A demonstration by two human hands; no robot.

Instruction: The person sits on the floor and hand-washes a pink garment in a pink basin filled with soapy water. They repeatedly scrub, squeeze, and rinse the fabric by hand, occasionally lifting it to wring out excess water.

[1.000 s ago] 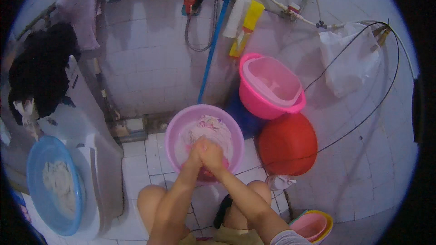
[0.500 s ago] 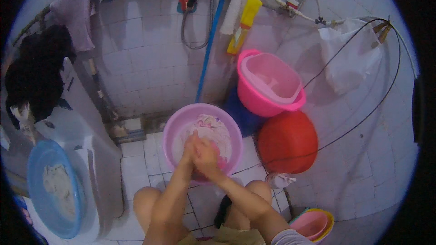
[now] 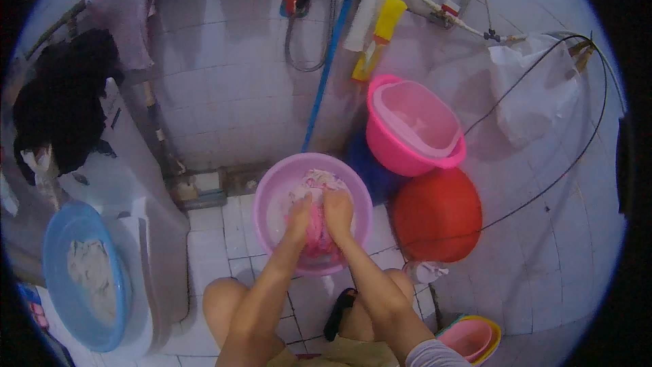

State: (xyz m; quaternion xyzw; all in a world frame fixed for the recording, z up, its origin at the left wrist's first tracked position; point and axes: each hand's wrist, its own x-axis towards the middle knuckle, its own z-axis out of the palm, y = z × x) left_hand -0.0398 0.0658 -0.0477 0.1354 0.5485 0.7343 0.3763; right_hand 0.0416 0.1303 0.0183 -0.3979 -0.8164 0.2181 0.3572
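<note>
A pinkish-purple basin point(image 3: 261, 231) stands on the tiled floor in front of me, holding wet pink-and-white cloth point(image 3: 317, 232). My left hand point(image 3: 298, 217) is closed on the left part of the cloth. My right hand point(image 3: 338, 213) grips it on the other side, a small gap from the left. Pink fabric bunches between my hands, and a paler patterned part lies beyond them against the basin's far side. Some of my fingers are hidden by the cloth and the hands themselves.
A blue basin point(image 3: 51, 278) with pale cloth sits at the left on a white appliance point(image 3: 166, 265). Stacked pink basins point(image 3: 414, 156) and a red basin point(image 3: 438, 214) stand at the right. A blue pole point(image 3: 326, 68) leans behind. Smaller nested basins point(image 3: 468, 340) are near my right.
My hands, pressed together over the basin before, have moved apart and down onto the pink cloth. The whole view has shifted slightly.
</note>
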